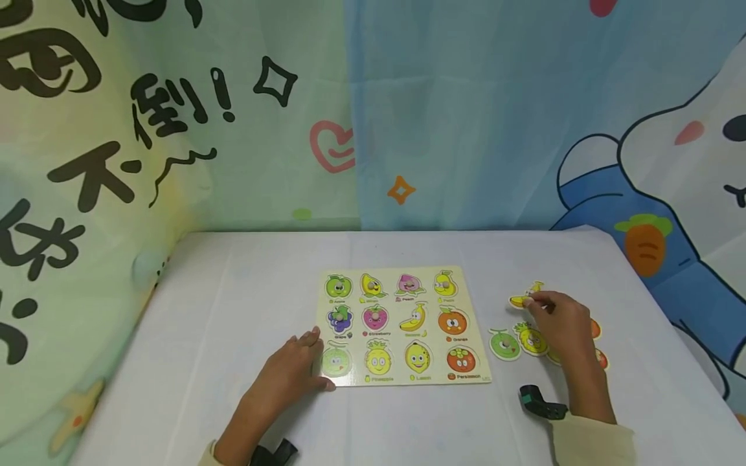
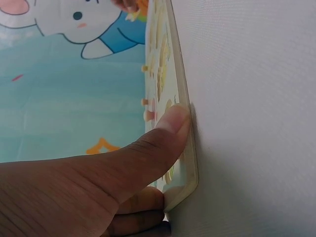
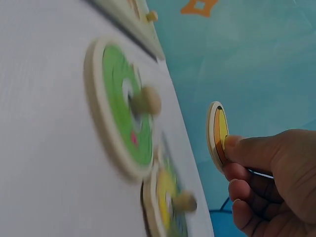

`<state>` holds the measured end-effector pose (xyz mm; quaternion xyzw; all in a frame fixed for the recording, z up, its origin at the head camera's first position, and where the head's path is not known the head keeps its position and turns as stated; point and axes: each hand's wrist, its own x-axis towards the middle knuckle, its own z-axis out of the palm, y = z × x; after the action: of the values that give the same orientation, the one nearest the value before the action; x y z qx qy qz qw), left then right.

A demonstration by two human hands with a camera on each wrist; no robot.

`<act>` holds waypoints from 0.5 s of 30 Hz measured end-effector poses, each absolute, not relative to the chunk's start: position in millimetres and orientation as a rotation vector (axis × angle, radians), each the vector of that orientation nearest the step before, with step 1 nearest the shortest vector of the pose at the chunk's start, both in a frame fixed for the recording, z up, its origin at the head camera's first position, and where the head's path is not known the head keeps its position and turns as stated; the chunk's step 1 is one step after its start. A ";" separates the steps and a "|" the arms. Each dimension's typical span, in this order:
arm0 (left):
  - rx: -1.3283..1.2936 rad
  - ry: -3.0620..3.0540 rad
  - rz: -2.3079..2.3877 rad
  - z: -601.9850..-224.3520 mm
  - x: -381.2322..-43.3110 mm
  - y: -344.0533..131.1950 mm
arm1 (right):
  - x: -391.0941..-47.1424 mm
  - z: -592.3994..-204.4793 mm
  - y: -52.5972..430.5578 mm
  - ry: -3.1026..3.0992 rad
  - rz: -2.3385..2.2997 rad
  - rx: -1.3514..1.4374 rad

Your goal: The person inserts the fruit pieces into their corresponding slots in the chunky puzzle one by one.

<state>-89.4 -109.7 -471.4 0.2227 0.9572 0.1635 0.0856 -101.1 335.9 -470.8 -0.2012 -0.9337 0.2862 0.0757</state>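
Observation:
A wooden fruit puzzle board point(image 1: 357, 378) lies flat on the table, with rows of fruit pictures and English labels. My left hand point(image 1: 293, 367) grips its near left corner, the thumb point(image 2: 174, 118) along the front edge and the fingers at the left side. To the right of the board, my right hand point(image 1: 561, 321) pinches a yellow banana puzzle piece point(image 3: 218, 132) between thumb and fingers, held up over the loose pieces. Below that hand lie a round green piece point(image 1: 504, 345) and a pineapple piece point(image 1: 529, 338), both with wooden knobs.
More loose pieces, one an orange-coloured piece point(image 1: 595, 329), lie partly hidden behind the right hand and forearm. The white tablecloth point(image 1: 250, 278) reaches to a cartoon-printed backdrop point(image 1: 454, 129) behind and at both sides. Several small knobs point(image 2: 148, 115) stick up from the board.

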 end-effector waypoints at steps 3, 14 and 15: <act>0.655 2.841 0.488 -472.0 -89.6 -109.4 | -102.5 -469.3 328.5 -2.770 0.847 -0.487; 0.664 2.852 0.469 -471.8 -90.2 -109.4 | -121.5 -507.6 326.9 -2.603 0.876 -0.246; 0.663 2.853 0.469 -471.8 -90.1 -109.4 | -124.0 -515.2 328.0 -2.601 0.872 -0.233</act>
<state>-90.1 -109.4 -471.8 0.2226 0.9581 0.1575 0.0876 -124.0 328.0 -515.2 -0.0830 -0.9270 0.3106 0.1932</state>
